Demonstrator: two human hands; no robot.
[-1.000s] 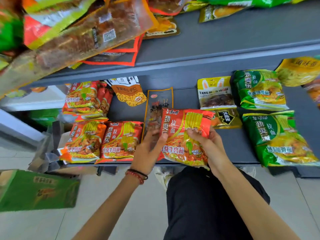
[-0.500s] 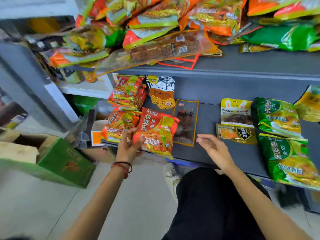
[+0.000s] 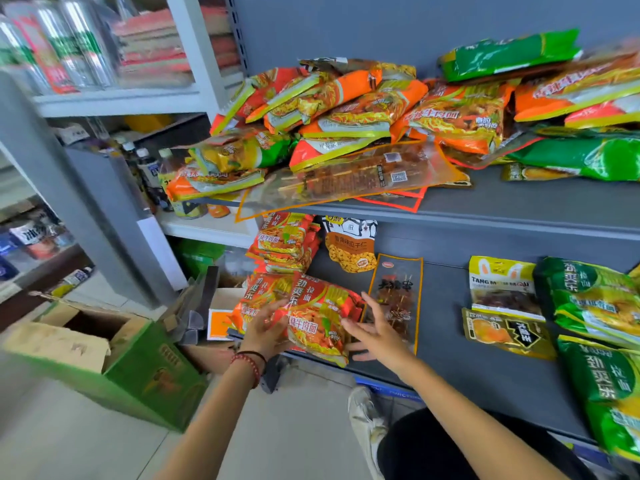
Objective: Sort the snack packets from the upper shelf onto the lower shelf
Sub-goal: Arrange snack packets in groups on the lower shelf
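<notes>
The red noodle packet [image 3: 318,317] lies at the front left of the lower shelf [image 3: 450,368], overlapping another red packet [image 3: 256,296] and seemingly overhanging the lip. The left hand [image 3: 266,329] touches it with spread, straight fingers; the right hand [image 3: 377,332] hovers beside its right edge, fingers wide, holding nothing. It is probably best to push it inward and square it with its neighbour

On your lower shelf [image 3: 450,358] the noodle packet [image 3: 311,327] lies just left of the skewer packet [image 3: 398,289], the seed pouch [image 3: 349,251] behind and left of it, the packet heap [image 3: 346,112] above it on the upper shelf [image 3: 519,202]
</notes>
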